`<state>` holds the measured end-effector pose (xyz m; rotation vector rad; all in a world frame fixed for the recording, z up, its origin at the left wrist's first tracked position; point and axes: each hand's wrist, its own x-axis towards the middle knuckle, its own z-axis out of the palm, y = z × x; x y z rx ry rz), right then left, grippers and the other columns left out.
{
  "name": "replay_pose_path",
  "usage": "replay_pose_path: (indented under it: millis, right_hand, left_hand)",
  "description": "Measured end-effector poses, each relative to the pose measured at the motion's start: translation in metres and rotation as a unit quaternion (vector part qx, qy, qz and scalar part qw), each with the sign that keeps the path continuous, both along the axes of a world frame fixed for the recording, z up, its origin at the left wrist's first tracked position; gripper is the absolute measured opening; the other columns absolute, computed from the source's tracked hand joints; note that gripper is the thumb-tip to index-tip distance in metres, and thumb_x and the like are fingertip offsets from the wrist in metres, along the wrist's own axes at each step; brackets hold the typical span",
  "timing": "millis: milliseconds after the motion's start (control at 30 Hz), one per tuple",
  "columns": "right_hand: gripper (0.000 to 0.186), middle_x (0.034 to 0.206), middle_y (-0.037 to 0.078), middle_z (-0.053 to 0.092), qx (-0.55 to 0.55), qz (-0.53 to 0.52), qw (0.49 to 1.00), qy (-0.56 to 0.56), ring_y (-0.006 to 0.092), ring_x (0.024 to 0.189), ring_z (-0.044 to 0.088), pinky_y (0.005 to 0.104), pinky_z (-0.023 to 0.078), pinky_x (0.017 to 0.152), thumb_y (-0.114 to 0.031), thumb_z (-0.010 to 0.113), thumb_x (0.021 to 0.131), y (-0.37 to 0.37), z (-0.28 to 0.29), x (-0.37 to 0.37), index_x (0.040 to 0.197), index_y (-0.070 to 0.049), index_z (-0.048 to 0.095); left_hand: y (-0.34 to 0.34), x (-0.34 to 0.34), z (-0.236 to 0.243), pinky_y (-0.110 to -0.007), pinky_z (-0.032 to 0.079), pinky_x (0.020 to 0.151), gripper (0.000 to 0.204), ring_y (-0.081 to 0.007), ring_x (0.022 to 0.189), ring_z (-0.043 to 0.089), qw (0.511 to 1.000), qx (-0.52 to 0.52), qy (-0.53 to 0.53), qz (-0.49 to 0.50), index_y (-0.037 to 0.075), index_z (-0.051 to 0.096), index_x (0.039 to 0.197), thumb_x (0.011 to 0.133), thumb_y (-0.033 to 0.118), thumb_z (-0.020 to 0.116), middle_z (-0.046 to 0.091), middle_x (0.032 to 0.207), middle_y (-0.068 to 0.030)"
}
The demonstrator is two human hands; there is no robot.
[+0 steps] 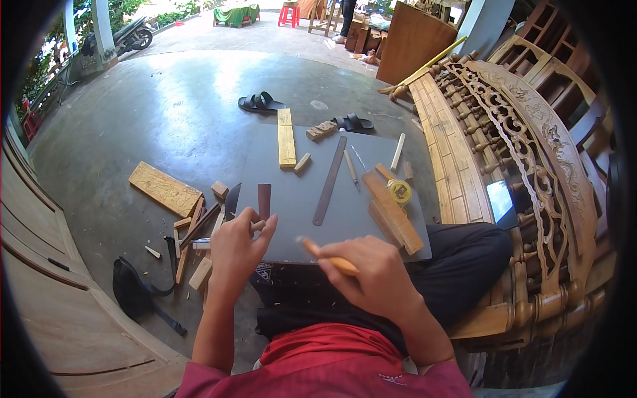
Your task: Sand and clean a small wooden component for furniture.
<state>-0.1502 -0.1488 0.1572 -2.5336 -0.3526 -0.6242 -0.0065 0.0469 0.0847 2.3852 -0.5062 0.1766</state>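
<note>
My left hand [240,240] is closed around a small light wooden piece [257,227], which pokes out between thumb and forefinger over the near edge of the grey board [292,199]. Just beyond those fingers a reddish-brown flat strip [264,196] lies on the board. My right hand [363,272] grips an orange-handled tool [340,265]. Its pale tip points up and left toward the left hand, and its exact kind is unclear. The two hands are apart. A steel ruler [330,182] lies beyond them, with a pencil-like tool [351,170] to its right.
Wooden blocks [391,205] and a yellow tape measure [399,191] lie at the board's right. Yellowish wood pieces [286,142] and black sandals [262,101] are at the far side. A carved panel [164,188] and black bag [136,288] lie left; a carved wooden bench [458,172] stands right.
</note>
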Motion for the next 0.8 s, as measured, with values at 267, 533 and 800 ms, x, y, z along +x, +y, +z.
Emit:
replay_pose_path:
  millis: [267, 533, 800]
  right_hand:
    - [0.013, 0.092, 0.011, 0.076, 0.085, 0.048, 0.993, 0.074, 0.0315, 0.078, 0.07, 0.0419, 0.054, 0.073, -0.018, 0.076, 0.099, 0.001, -0.021, -0.011, 0.107, -0.007, 0.076]
    - [0.017, 0.089, 0.011, 0.075, 0.094, -0.081, 0.992, 0.006, 0.0314, 0.072, 0.067, 0.0419, 0.053, 0.07, -0.023, 0.075, 0.1, -0.02, -0.021, -0.012, 0.108, -0.007, 0.075]
    - [0.015, 0.083, 0.006, 0.075, 0.262, -0.085, 0.958, 0.079, 0.0126, 0.062, 0.066, 0.0296, 0.049, 0.057, -0.018, 0.071, 0.103, -0.023, -0.022, -0.02, 0.104, -0.003, 0.075]
  left_hand:
    - [-0.027, 0.007, -0.015, -0.046, 0.052, 0.063, 0.053, -0.0358, 0.067, 0.071, 0.998, -0.028, -0.047, -0.03, 0.004, 0.071, 0.092, 0.097, 0.057, 0.074, 0.066, 0.064, -0.0136]
    - [-0.032, 0.0, -0.014, -0.043, 0.05, 0.061, 0.046, -0.0299, 0.062, 0.069, 0.997, -0.026, 0.013, -0.074, 0.006, 0.075, 0.099, 0.1, 0.052, 0.073, 0.064, 0.062, -0.0107]
    - [-0.018, -0.004, -0.024, -0.045, 0.052, 0.065, 0.035, -0.0339, 0.07, 0.073, 0.997, -0.023, 0.007, -0.068, 0.006, 0.075, 0.099, 0.102, 0.04, 0.073, 0.071, 0.07, -0.0152]
